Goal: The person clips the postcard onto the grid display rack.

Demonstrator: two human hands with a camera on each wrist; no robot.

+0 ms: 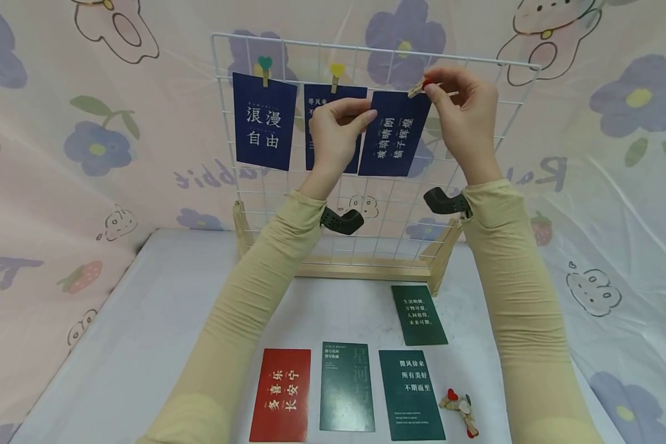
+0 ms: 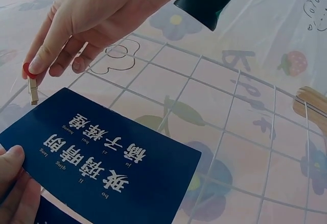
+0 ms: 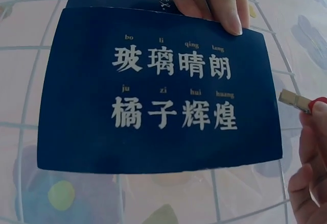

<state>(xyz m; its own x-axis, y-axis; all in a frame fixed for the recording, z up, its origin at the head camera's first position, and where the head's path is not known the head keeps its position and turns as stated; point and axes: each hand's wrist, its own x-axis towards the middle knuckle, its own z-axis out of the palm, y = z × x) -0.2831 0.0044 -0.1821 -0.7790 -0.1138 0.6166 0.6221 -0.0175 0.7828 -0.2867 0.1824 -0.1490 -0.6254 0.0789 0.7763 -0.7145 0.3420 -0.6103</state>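
My left hand (image 1: 337,132) pinches a dark blue card (image 1: 394,135) with white lettering by its upper left edge, in front of a white wire grid (image 1: 377,209). Between the thumb and fingers of my right hand (image 1: 468,120) is a small wooden clothespin (image 2: 32,91) with a red heart. Its tip is just beside the card's edge in the right wrist view, with a narrow gap between them. Two more blue cards hang on the grid to the left, one under a green-heart clothespin (image 1: 265,71), the other under a yellow-heart clothespin (image 1: 337,77) and partly hidden by my left hand.
The grid stands in a wooden base (image 1: 361,271) on a white table (image 1: 189,308). Nearer lie a red card (image 1: 280,394), a grey-green card (image 1: 346,388), two dark green cards (image 1: 413,394) and a few heart clothespins (image 1: 462,408). A patterned cloth (image 1: 599,185) hangs behind.
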